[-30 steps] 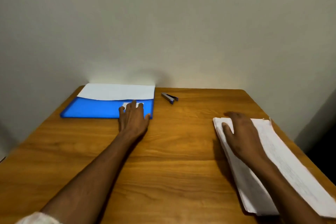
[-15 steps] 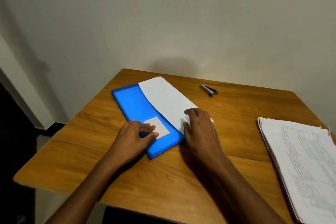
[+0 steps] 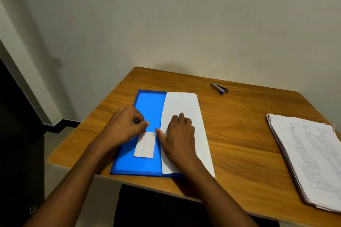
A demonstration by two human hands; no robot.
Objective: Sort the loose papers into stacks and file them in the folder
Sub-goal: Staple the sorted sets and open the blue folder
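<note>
bare table (image 3: 239, 134) between folder (image 3: 147, 103) and paper stack (image 3: 310, 153) — stapler (image 3: 219, 88) at back

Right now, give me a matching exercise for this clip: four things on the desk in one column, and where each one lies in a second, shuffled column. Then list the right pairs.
Things:
1. stapler
2. paper stack
3. blue folder
4. white label

Places:
A. on the folder's blue cover, between the two hands
B. at the table's right edge
C. near the wall, on bare wood
D. at the table's left side, under both hands

Pairs: 1-C, 2-B, 3-D, 4-A
</note>
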